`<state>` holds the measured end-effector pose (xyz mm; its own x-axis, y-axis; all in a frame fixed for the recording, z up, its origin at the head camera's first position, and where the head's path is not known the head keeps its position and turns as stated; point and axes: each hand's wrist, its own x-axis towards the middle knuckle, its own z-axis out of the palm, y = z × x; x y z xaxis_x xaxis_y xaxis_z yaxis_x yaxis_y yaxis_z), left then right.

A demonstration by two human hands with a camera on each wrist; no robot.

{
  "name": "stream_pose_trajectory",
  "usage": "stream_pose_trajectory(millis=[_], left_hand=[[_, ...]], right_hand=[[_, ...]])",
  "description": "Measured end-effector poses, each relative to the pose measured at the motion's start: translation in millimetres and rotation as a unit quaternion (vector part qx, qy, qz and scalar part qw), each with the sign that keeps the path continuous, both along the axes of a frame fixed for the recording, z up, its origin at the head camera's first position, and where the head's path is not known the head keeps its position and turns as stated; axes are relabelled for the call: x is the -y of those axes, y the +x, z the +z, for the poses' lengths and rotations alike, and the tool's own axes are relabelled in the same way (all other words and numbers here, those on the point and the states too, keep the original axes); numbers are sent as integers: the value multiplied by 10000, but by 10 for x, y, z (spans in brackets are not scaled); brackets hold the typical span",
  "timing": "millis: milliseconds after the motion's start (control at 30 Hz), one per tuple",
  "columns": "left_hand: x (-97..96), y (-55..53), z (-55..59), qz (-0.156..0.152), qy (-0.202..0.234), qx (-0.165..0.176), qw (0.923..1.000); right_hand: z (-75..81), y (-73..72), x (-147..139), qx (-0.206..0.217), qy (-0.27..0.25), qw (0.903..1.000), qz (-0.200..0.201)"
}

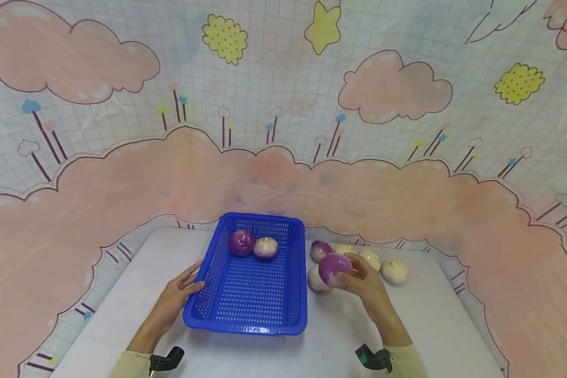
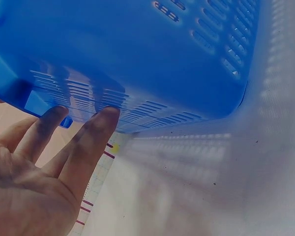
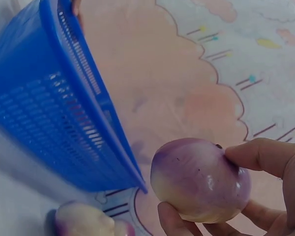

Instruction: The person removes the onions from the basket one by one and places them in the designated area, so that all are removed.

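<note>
A blue plastic basket (image 1: 245, 329) with slotted walls stands on the table. In it, near the far end, a purple turnip (image 1: 241, 243) lies beside a white-and-purple turnip (image 1: 266, 247). My left hand (image 1: 172, 299) holds the basket's left side, thumb over the rim; in the left wrist view its fingers (image 2: 91, 140) lie along the outer wall. Just right of the basket, my right hand (image 1: 366, 281) grips a purple-and-cream turnip (image 3: 199, 179) between thumb and fingers, above other turnips. In the head view the held turnip (image 1: 334, 269) partly hides a white one (image 1: 317, 279).
On the table (image 1: 359, 336) right of the basket are another purple turnip (image 1: 320, 250) and several pale ones, the outermost pale turnip (image 1: 394, 272) at the far right. A printed cloth backdrop (image 1: 283, 184) rises behind the table and surrounds its sides.
</note>
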<state>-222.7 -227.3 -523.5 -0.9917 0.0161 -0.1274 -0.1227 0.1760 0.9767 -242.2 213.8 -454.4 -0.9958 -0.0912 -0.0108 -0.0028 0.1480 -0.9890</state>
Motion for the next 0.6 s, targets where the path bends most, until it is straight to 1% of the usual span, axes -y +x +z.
stream_pose_trajectory(millis=[367, 600], left_hand=[[1, 23, 35, -57, -8, -41, 10000], [-8, 20, 51, -58, 19, 1, 10000]], right_hand=[[-190, -91, -229, 483, 161, 9973, -520], [-310, -173, -346, 617, 112, 9959, -646]])
